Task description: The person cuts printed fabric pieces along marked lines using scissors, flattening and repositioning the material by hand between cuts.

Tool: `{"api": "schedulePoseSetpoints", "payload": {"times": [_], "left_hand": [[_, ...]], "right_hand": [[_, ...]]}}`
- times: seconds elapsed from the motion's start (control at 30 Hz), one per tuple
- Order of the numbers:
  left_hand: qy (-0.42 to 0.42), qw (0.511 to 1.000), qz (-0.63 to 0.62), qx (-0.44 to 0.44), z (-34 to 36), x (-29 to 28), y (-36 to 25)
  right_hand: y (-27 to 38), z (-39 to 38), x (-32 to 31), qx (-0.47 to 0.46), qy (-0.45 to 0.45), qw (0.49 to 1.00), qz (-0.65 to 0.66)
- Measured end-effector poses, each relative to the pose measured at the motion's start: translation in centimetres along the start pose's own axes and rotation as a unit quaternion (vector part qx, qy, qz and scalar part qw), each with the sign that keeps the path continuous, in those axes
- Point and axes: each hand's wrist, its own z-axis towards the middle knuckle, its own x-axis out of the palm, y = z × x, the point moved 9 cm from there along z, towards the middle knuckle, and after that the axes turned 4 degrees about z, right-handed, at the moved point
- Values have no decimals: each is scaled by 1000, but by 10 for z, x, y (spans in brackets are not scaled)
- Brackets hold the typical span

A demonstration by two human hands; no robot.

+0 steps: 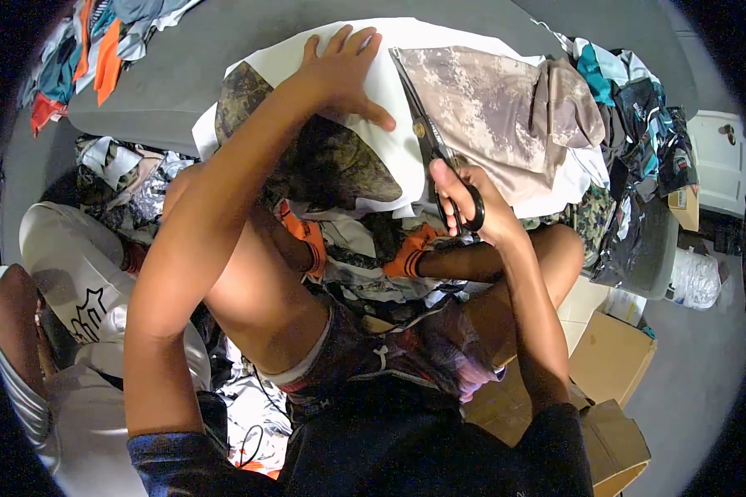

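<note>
My left hand [344, 74] lies with its fingers spread on a white cloth [398, 153], its thumb pointing toward the scissors. Large black-handled scissors [421, 130] are gripped in my right hand [477, 199], fingers through the handle loops. Their long blades point away from me, along the left edge of a tan camouflage fabric [481, 108]. Whether the blades are cutting into the cloth, I cannot tell. Partly under my left forearm, a dark green-brown camouflage piece [340, 166] also rests on the white cloth.
Fabric scraps are heaped at the far left [108, 58] and right [646, 132]. More scraps [365, 248] lie around my feet. Another person in light trousers [75, 248] sits close on my left. Cardboard boxes [613, 356] stand at the lower right, below a white door [725, 161].
</note>
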Motion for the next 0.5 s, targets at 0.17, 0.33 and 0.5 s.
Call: {"api": "schedulePoseSetpoints", "payload": {"times": [0.17, 0.33, 0.5], "left_hand": [[-2, 1000, 8, -5, 0, -2, -1], [16, 1000, 10, -6, -1, -2, -2], [-2, 1000, 3, 0, -2, -1, 0]], "right_hand": [[2, 6, 0, -9, 2, 999, 42], [7, 10, 2, -6, -6, 1000, 28], [10, 12, 6, -13, 1, 1000, 15]]}}
